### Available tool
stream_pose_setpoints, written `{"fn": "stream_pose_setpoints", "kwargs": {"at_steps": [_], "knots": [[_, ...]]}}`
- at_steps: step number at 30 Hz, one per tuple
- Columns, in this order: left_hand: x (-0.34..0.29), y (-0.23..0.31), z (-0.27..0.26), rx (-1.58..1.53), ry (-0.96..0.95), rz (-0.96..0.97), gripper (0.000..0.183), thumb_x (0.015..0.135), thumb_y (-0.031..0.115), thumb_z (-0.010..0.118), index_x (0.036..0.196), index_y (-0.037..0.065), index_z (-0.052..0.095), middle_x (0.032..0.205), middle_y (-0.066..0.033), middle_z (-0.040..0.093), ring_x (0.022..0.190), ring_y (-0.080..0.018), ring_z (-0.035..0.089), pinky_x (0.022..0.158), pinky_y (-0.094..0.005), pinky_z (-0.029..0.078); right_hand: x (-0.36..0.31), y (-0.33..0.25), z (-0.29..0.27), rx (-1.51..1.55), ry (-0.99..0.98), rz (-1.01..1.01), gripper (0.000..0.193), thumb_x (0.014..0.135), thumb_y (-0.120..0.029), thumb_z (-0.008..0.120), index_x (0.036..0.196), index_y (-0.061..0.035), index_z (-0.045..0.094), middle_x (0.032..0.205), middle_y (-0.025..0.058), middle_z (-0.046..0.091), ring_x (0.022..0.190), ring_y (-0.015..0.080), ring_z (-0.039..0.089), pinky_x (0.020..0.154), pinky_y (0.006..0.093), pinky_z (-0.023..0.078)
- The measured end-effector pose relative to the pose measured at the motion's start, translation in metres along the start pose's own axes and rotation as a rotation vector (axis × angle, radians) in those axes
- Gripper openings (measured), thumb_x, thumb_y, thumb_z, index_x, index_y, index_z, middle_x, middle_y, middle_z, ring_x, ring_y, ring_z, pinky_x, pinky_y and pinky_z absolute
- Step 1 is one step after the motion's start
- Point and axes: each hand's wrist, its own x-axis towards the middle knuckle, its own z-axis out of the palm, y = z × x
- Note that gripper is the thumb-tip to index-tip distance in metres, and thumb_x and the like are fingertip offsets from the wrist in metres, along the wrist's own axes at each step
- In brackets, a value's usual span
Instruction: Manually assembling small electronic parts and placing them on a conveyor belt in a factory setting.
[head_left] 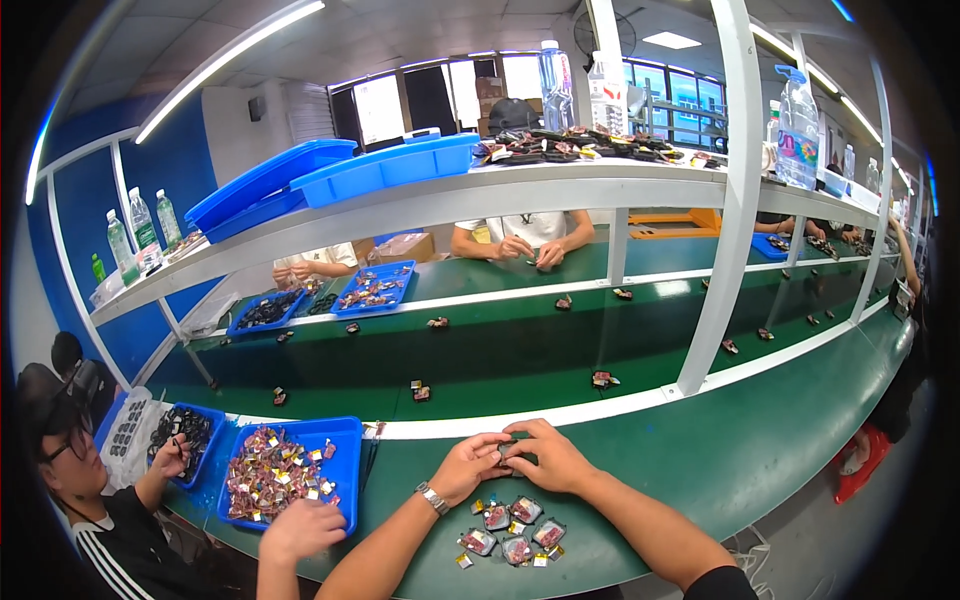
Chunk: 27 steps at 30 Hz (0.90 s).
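My left hand [468, 470] and my right hand [552, 462] meet above the green bench, near its white edge strip. Their fingers close around a small dark casing [506, 462], mostly covered by the fingertips. A silver wristwatch [433, 498] sits on my left wrist. Between my forearms lies a cluster of several small dark casings [516, 550] with reddish circuit boards and silvery parts showing. Small pieces with silver and yellow faces [464, 561] lie around them.
A blue tray [357, 480] heaped with small circuit boards stands to my left, a co-worker's hand [305, 530] over its near edge. Another co-worker sits beyond it by a tray of black parts [218, 430]. A dark green belt [500, 375] carries spaced-out pieces. A white post [735, 200] rises at right.
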Motion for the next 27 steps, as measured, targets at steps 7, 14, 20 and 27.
{"fn": "stream_pose_setpoints", "kwargs": {"at_steps": [7,14,20,27], "knots": [[0.0,0.0,0.001,-0.029,0.008,0.044,0.032,0.095,0.008,0.054,0.127,0.002,0.05,0.119,-0.0105,0.058,0.108,-0.0189,0.06,0.094,-0.0347,0.052,-0.004,-0.004,0.017,0.048,0.245,0.092,0.011,0.08,-0.017,0.071,0.088,-0.0092,0.072,0.114,0.0077,0.062,0.111,0.0275,0.055,0.095,0.0387,0.045],[0.0,-0.003,-0.004,-0.058,0.037,0.029,0.029,0.097,0.009,0.05,0.126,0.002,0.051,0.117,-0.0098,0.059,0.107,-0.0169,0.06,0.094,-0.033,0.051,-0.002,-0.005,0.021,0.139,0.28,0.104,0.012,0.08,-0.015,0.069,0.089,-0.0085,0.072,0.116,0.0062,0.062,0.111,0.0273,0.055,0.095,0.0377,0.044],[0.0,-0.003,-0.003,-0.053,0.046,0.037,0.029,0.096,0.009,0.054,0.124,0.001,0.051,0.116,-0.0104,0.06,0.107,-0.0186,0.06,0.095,-0.0351,0.051,-0.003,-0.007,0.024,0.116,0.317,0.095,0.013,0.079,-0.014,0.071,0.091,-0.0112,0.073,0.114,0.007,0.063,0.11,0.0275,0.056,0.095,0.0381,0.045],[-0.001,-0.004,-0.002,-0.073,0.034,0.052,0.029,0.094,0.01,0.057,0.122,0.002,0.052,0.12,-0.0112,0.059,0.11,-0.0195,0.059,0.096,-0.036,0.051,-0.003,-0.003,0.025,0.094,0.333,0.069,0.012,0.079,-0.014,0.07,0.091,-0.0103,0.073,0.116,0.0055,0.062,0.112,0.0269,0.053,0.096,0.0383,0.044]]}}
